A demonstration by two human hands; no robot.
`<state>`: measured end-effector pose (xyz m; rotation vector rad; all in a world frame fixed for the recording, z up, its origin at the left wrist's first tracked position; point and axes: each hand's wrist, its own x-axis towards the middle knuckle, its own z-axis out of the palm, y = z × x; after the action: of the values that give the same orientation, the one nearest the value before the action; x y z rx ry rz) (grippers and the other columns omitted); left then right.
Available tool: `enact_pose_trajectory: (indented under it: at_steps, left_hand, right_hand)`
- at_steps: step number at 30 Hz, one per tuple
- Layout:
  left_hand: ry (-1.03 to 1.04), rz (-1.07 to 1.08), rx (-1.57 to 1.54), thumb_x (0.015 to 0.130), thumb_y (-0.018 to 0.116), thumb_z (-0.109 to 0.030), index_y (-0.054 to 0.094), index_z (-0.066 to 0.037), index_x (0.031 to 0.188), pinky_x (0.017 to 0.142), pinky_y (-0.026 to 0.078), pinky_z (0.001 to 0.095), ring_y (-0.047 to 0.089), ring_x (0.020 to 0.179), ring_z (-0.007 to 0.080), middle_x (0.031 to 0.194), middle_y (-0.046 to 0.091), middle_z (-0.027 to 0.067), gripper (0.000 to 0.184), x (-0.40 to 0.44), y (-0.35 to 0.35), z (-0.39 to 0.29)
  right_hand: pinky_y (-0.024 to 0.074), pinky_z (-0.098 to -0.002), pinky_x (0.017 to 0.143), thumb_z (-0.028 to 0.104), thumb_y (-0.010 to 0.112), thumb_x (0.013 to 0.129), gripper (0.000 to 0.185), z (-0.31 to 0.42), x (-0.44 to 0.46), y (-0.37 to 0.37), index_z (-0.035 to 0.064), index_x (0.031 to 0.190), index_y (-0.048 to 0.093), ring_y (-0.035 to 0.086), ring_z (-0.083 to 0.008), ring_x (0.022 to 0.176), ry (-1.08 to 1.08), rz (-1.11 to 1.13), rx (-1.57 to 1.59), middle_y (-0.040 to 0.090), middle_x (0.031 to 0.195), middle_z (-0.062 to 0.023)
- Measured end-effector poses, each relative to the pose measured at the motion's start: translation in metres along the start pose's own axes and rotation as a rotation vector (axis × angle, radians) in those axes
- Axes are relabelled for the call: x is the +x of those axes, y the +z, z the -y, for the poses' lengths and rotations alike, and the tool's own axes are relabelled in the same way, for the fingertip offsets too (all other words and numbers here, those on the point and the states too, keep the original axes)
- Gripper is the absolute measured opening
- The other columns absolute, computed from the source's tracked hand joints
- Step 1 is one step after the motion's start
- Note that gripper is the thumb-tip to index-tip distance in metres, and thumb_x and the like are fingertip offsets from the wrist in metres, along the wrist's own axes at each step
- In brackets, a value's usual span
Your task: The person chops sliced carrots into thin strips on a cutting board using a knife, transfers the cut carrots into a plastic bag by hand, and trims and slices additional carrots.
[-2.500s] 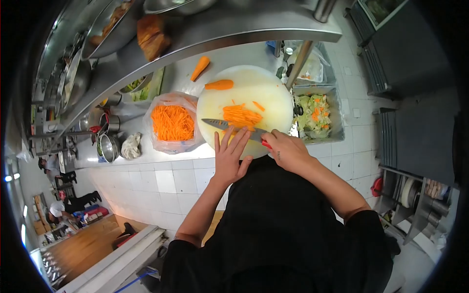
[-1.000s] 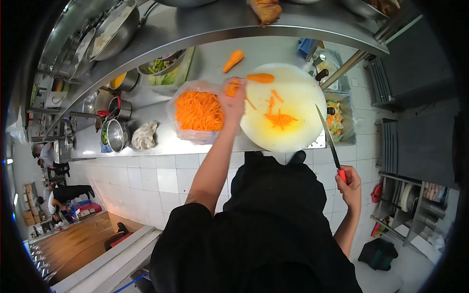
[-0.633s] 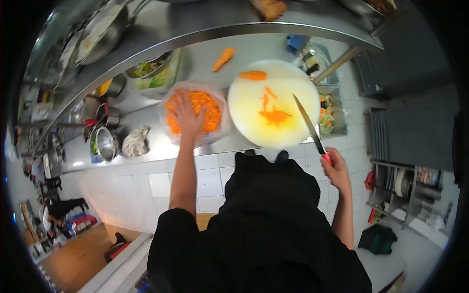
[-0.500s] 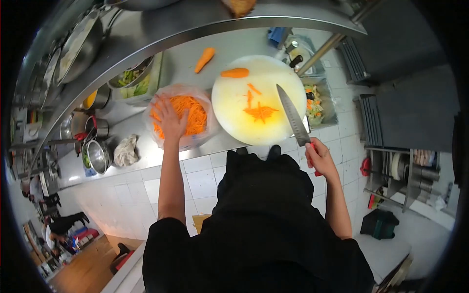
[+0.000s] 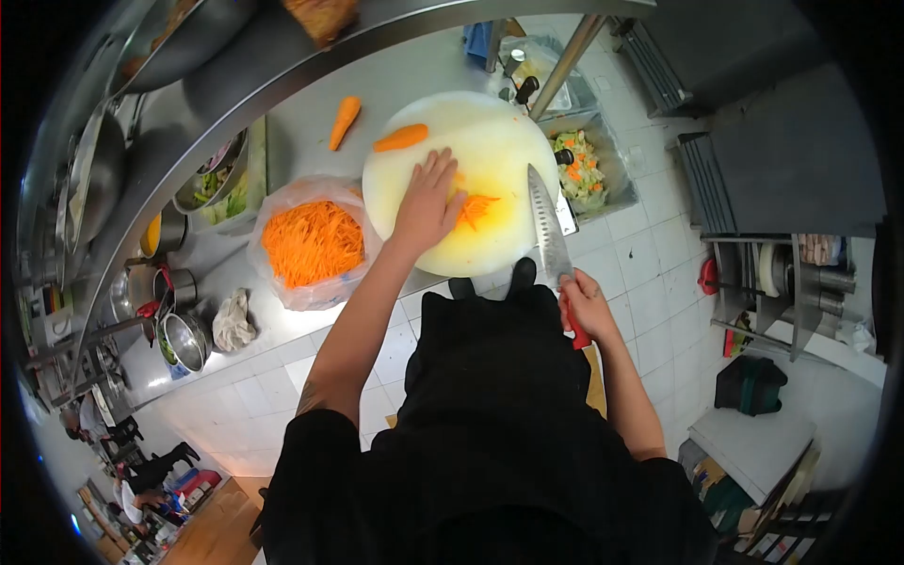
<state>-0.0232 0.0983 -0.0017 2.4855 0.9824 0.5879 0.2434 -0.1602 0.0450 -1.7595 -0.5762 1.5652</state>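
My left hand (image 5: 429, 205) lies on the round white cutting board (image 5: 508, 122), fingers stretched out, palm down beside a small pile of carrot strips (image 5: 477, 209). Some strips may be hidden under it. My right hand (image 5: 586, 306) is wrapped round the red handle of a large kitchen knife (image 5: 548, 226). The blade points away from me over the board's right side. A peeled carrot piece (image 5: 401, 137) rests at the board's upper left edge. To the left of the board, a clear plastic bag (image 5: 273, 202) holds a heap of shredded carrot (image 5: 314, 245).
Another carrot (image 5: 346, 122) lies on the steel counter behind the bag. A bin of vegetable scraps (image 5: 582, 169) stands right of the board. A crumpled cloth (image 5: 234, 320) and metal bowls (image 5: 186, 341) are at the left. A steel shelf (image 5: 377, 40) overhangs the counter.
My left hand has moved right, from the shredded carrot in the bag to the cutting board. My right hand still holds the knife. The view has shifted.
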Motion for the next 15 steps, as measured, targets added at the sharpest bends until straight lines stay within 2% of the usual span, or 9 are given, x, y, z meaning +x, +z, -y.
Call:
enact_pose_trajectory:
  at_steps: [2, 5, 7, 8, 10, 13, 15]
  left_hand:
    - [0.010, 0.081, -0.083, 0.108, 0.063, -0.030, 0.050, 0.006, 0.158, 0.133, 0.025, 0.0597, 0.034, 0.162, 0.0446, 0.173, 0.041, 0.0235, 0.063, -0.013, -0.002, -0.012]
    - [-0.037, 0.079, -0.235, 0.107, 0.064, -0.030, 0.047, 0.007, 0.160, 0.134, 0.023, 0.0599, 0.030, 0.164, 0.0459, 0.175, 0.035, 0.0262, 0.066, -0.015, 0.001, -0.020]
    - [-0.112, -0.146, -0.076, 0.108, 0.063, -0.031, 0.043, 0.009, 0.162, 0.134, 0.022, 0.0595, 0.027, 0.165, 0.0473, 0.175, 0.034, 0.0300, 0.070, 0.001, 0.013, -0.028]
    - [-0.115, -0.141, -0.077, 0.108, 0.063, -0.031, 0.043, 0.009, 0.162, 0.134, 0.022, 0.0595, 0.027, 0.165, 0.0473, 0.175, 0.034, 0.0300, 0.070, 0.003, 0.020, -0.035]
    - [-0.185, -0.137, 0.019, 0.110, 0.059, -0.033, 0.040, 0.010, 0.163, 0.135, 0.021, 0.0588, 0.028, 0.165, 0.0479, 0.175, 0.032, 0.0327, 0.071, 0.011, 0.034, -0.051]
    - [-0.257, -0.155, -0.018, 0.112, 0.055, -0.033, 0.040, 0.011, 0.163, 0.135, 0.021, 0.0569, 0.028, 0.165, 0.0469, 0.176, 0.032, 0.0314, 0.070, 0.010, 0.052, -0.062]
    - [-0.261, -0.165, -0.023, 0.114, 0.049, -0.028, 0.043, 0.012, 0.162, 0.135, 0.022, 0.0558, 0.030, 0.164, 0.0466, 0.176, 0.033, 0.0306, 0.063, 0.008, 0.056, -0.061]
  right_hand:
    - [0.0454, -0.0330, 0.042, 0.028, 0.053, 0.115, 0.028, -0.004, 0.002, 0.017, 0.0023, 0.105, 0.057, 0.055, -0.0157, 0.044, 0.021, 0.002, -0.027, 0.056, 0.066, -0.0051]
    - [0.0469, -0.0322, 0.044, 0.027, 0.052, 0.116, 0.026, 0.007, 0.002, 0.048, 0.0027, 0.111, 0.059, 0.056, -0.0151, 0.045, 0.024, 0.065, -0.057, 0.058, 0.068, -0.0053]
    - [0.0480, -0.0328, 0.044, 0.027, 0.051, 0.116, 0.026, 0.008, 0.005, 0.069, 0.0025, 0.115, 0.060, 0.059, -0.0157, 0.046, 0.005, 0.085, -0.088, 0.059, 0.068, -0.0059]
    - [0.0494, -0.0338, 0.043, 0.027, 0.051, 0.117, 0.028, 0.006, 0.009, 0.078, 0.0015, 0.117, 0.061, 0.062, -0.0167, 0.046, -0.021, 0.092, -0.110, 0.060, 0.067, -0.0065]
    - [0.0507, -0.0362, 0.043, 0.025, 0.051, 0.116, 0.026, 0.017, 0.008, 0.098, 0.0000, 0.111, 0.058, 0.064, -0.0191, 0.045, -0.043, 0.075, -0.118, 0.061, 0.067, -0.0089]
    - [0.0509, -0.0380, 0.043, 0.023, 0.053, 0.115, 0.025, 0.018, 0.013, 0.111, -0.0010, 0.107, 0.054, 0.063, -0.0210, 0.044, -0.100, 0.071, -0.148, 0.061, 0.066, -0.0114]
    - [0.0510, -0.0389, 0.043, 0.022, 0.054, 0.115, 0.025, 0.018, 0.013, 0.119, -0.0013, 0.104, 0.052, 0.063, -0.0219, 0.043, -0.131, 0.069, -0.170, 0.061, 0.066, -0.0127]
